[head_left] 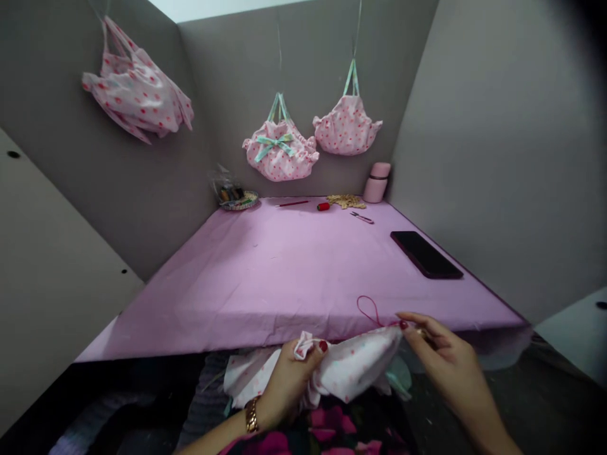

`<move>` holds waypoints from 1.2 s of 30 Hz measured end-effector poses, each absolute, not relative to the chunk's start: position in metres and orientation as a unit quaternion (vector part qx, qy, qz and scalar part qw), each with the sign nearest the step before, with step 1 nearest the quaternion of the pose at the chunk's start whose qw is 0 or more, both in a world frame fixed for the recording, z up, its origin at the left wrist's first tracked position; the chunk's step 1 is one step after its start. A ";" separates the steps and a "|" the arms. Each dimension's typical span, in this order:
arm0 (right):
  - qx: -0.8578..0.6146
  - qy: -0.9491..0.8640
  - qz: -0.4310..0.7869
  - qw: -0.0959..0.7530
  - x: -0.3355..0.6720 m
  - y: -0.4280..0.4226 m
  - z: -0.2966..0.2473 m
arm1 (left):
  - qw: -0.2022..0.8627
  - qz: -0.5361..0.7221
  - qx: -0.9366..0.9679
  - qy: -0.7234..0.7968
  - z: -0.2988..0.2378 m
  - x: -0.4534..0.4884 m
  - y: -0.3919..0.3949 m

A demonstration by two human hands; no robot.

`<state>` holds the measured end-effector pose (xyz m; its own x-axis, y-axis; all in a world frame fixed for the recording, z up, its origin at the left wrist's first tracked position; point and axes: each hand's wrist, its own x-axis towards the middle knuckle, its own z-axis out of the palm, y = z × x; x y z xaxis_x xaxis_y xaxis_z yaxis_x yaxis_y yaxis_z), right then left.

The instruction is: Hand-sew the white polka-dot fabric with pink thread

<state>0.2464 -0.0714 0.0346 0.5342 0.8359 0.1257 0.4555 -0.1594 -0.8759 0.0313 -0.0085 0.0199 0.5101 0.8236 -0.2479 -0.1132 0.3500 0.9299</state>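
Note:
A pale pink fabric piece with small dots (358, 366) stretches between my hands over my lap, below the table's front edge. My left hand (291, 373) is closed on a bunched fold of it, the thumb pressing from above. At the fabric's right end, my right hand (439, 351) pinches the edge between thumb and fingertips. A loop of red thread (367, 306) rises from the cloth's upper edge close to my right fingertips. Whether a needle is in that pinch I cannot make out. Mint-green cloth (399, 377) shows beneath the fabric.
On the pink-covered table (265, 272) lie a phone (425, 254), thread snips (363, 217), a red thread spool (323, 206) and a thin red stick (292, 203). A pink flask (377, 183) and a small basket (240, 203) stand behind. Dotted garments (281, 155) hang against grey partitions.

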 end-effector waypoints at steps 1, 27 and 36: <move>-0.704 -0.470 0.232 0.479 0.230 -0.071 0.036 | 0.726 0.320 0.478 0.377 0.021 0.030 -0.008; -0.627 -0.647 0.257 0.349 0.178 -0.063 0.051 | 0.700 0.348 0.489 0.386 0.020 0.022 -0.005; -0.626 -0.642 0.264 0.355 0.179 -0.065 0.048 | 0.728 0.339 0.462 0.377 0.019 0.018 -0.006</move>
